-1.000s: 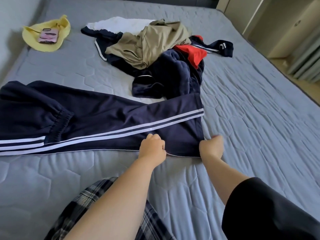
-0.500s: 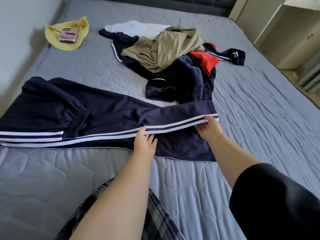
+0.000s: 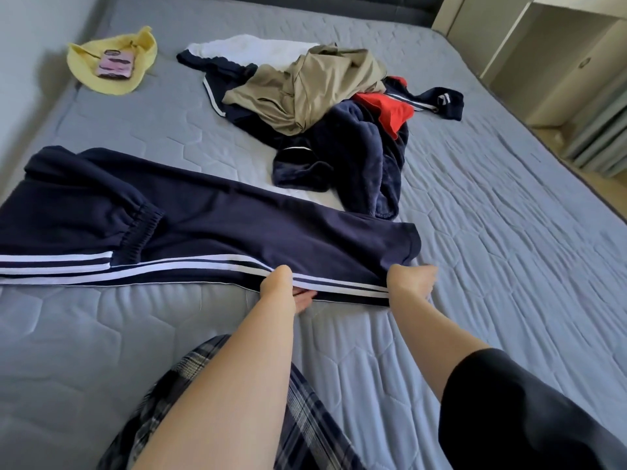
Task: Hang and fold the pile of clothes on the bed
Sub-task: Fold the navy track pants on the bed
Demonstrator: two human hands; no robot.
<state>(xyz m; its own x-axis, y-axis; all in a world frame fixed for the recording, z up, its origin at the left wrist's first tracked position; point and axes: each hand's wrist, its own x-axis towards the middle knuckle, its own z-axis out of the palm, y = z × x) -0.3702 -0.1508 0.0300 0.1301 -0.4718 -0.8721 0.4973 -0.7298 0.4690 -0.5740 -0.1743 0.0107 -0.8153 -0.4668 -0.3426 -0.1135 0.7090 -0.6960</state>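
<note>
**A:** Where to find the trousers?

**B:** Spread flat across the bed (image 3: 509, 232), along its near edge and reaching toward the left edge: navy trousers (image 3: 237, 232) with white side stripes. Toward the left edge, an elastic cuff lying on top.

**A:** And the hands?

**B:** Pinching the striped near edge of the leg with the left grip (image 3: 288, 288), fingers tucked beneath the cloth. Curled tight round the hem end with the right grip (image 3: 412, 283), near the first.

**A:** Anything else up there?

**B:** Heaped near the middle of the far edge, apart from both hands: pile of clothes (image 3: 322, 106) in tan, navy, red and white. Close to the far left corner, a yellow hat (image 3: 142, 49) with a phone (image 3: 115, 62) lying in it.
</note>
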